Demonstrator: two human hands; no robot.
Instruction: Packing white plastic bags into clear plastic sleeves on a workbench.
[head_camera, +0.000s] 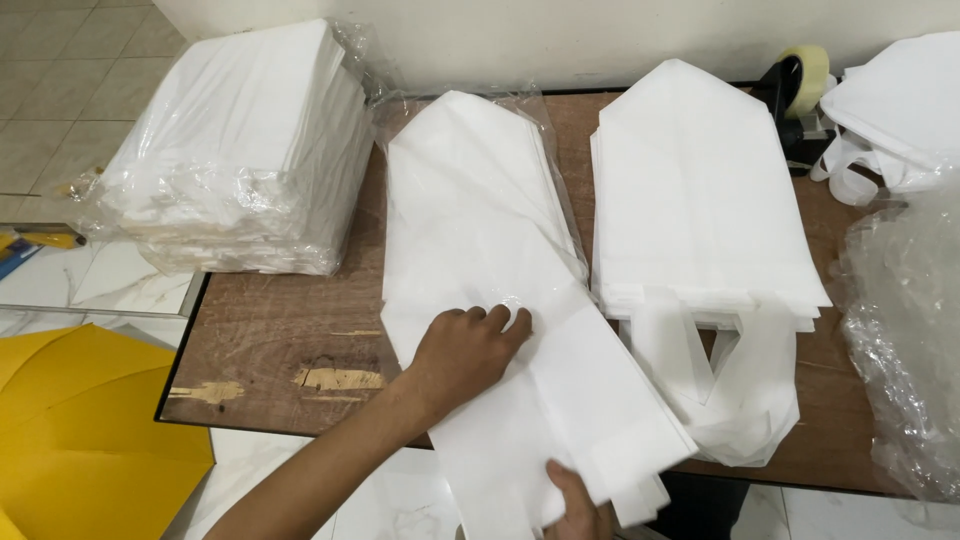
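A stack of white fabric bags (480, 230) lies down the middle of the brown wooden table (270, 340), partly on clear plastic wrap. My left hand (465, 350) presses flat on the top bag near its lower half, fingers spread. My right hand (580, 505) pinches the near edge of that top bag, which overhangs the table's front edge. Only part of the right hand shows at the bottom of the view.
A plastic-wrapped bundle of white bags (240, 150) sits at the table's left corner. Another stack with loop handles (700, 220) lies to the right. A tape dispenser (800, 85) stands at the back right, crumpled clear plastic (905, 330) at the right edge, yellow sheet (70, 430) on the floor.
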